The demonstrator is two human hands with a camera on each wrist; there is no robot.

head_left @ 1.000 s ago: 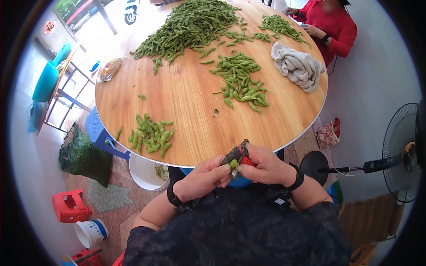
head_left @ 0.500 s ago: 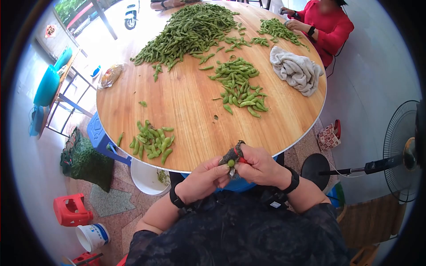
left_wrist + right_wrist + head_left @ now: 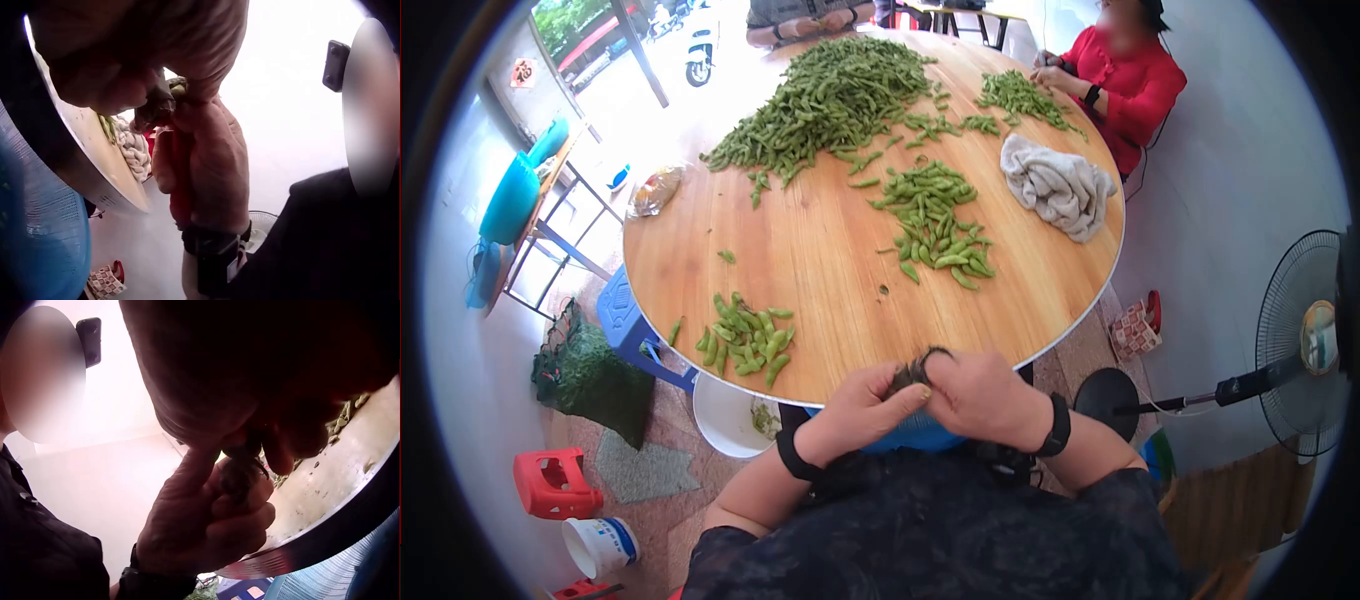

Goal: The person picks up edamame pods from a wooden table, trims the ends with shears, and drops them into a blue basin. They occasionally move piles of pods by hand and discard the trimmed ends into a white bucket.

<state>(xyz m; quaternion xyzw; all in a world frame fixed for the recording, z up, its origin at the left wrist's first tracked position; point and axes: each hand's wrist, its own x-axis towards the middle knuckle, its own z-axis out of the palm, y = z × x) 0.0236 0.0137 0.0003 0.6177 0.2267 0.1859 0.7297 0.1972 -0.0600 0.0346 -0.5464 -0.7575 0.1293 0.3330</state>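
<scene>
Both hands meet just off the near edge of the round wooden table [image 3: 840,300], over a blue mesh basket [image 3: 915,432]. My left hand [image 3: 865,408] and right hand [image 3: 990,405] pinch a green soybean pod [image 3: 179,90] between them; fingers hide most of it. A dark, rough-looking piece [image 3: 908,376] lies at the fingertips, its kind unclear, with a thin black loop at the right fingers. Left of the hands lies a small heap of pods [image 3: 745,338]; a larger loose heap [image 3: 935,215] lies farther off, ahead of them.
A big mound of pods [image 3: 825,105] covers the far side. A crumpled grey cloth [image 3: 1055,188] lies at right; a person in red [image 3: 1125,85] sits beyond it. A white bucket [image 3: 720,420] is below the table's left edge, and a fan [image 3: 1305,340] stands at right.
The head view has tilted up, so a second person across the table shows more. The right hand has turned over the held piece; the green tip and red bits seen there earlier are hidden.
</scene>
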